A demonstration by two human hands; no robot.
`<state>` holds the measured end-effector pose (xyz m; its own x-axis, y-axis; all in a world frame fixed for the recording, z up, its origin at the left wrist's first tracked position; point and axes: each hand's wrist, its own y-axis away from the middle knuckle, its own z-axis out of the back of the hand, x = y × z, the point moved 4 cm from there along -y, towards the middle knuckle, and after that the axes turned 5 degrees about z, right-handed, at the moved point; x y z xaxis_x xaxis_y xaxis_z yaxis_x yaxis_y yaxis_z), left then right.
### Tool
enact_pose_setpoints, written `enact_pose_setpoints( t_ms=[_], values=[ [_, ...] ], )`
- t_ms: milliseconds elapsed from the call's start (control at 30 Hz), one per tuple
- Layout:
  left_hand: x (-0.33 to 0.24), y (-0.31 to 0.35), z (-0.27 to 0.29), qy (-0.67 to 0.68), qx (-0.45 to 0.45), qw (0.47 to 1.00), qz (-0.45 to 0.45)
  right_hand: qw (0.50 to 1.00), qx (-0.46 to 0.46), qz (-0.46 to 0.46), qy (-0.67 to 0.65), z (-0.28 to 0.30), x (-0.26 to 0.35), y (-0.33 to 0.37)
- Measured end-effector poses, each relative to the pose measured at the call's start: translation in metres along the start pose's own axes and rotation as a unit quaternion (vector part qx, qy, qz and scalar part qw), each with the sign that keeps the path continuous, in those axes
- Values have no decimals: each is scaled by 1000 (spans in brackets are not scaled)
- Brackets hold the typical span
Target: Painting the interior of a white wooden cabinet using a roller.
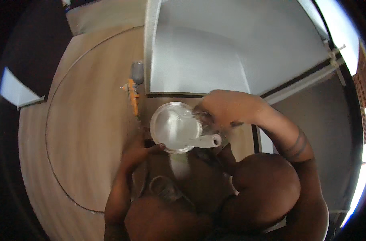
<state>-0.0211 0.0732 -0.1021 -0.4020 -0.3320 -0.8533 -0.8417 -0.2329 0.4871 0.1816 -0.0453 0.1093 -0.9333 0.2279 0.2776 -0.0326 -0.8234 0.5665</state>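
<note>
A round tub [171,126] with a clear rim and a glossy white content sits between my bent legs. My left hand [144,156] grips its near left edge, the thumb lying over the rim. Across the near right rim lies a white handle [207,141] with a hole in its end; what it belongs to is hidden. My right hand [221,110] is curled down at the tub's right edge, dark smears on its fingers. Those fingers are closed, but blur and the hand itself hide what they hold.
An orange tool [132,96] with a grey cup-like end lies on the wood-look floor [86,120], left of the tub. Ahead stands a large white open-fronted box [199,60] with a dark lower edge. A grey panel [311,120] rises at the right.
</note>
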Motion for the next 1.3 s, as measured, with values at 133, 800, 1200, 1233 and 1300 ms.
enact_pose_setpoints(
  t_ms=[133, 800, 1200, 1233, 1300],
  values=[
    [0, -10, 6, -35, -15, 999, -22, 999, 36, -28, 11, -22, -16, -29],
    [4, -1, 9, -62, -41, 997, -6, 992, -6, 5, -130, 0, -7, 34],
    [-22, 11, -33, -84, -60, 994, -46, 996, -16, 12, -87, -25, -38, 21],
    [-15, 15, -32, -64, -84, 994, -19, 996, -23, 8, -90, -23, -47, 22],
    [-7, 14, -34, -53, -100, 994, 9, 987, -101, 113, -54, -24, -61, 18]
  ],
)
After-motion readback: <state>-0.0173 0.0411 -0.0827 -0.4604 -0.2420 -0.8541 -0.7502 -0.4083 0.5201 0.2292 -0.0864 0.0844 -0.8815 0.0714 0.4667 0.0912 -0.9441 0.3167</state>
